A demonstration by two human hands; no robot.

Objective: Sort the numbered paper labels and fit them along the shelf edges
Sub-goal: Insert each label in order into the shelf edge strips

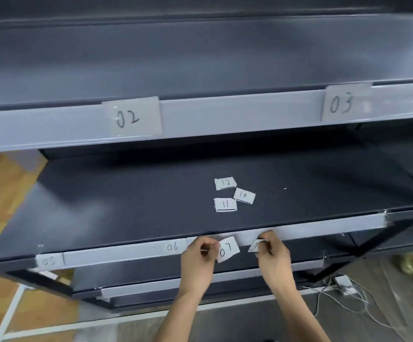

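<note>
Label 07 (pixel 227 249) pinched in left hand (pixel 198 253) at middle shelf edge strip (pixel 324 225), curled label (pixel 256 245) pinched in right hand (pixel 273 253), labels 10 (pixel 244 195), 11 (pixel 225 204), 12 (pixel 225 183) left loose on shelf, 06 (pixel 172 247) already fitted.

This looks like a stockroom or shop storage area. A dark metal shelving rack (pixel 200 193) stands bare of goods, its grey edge strips (pixel 225 112) carrying handwritten number labels such as 02 (pixel 131 118) and 03 (pixel 342 103). The floor (pixel 0 193) is wood-patterned with a white line (pixel 10 314) across it, and loose cables (pixel 348 299) trail beside the rack.
</note>
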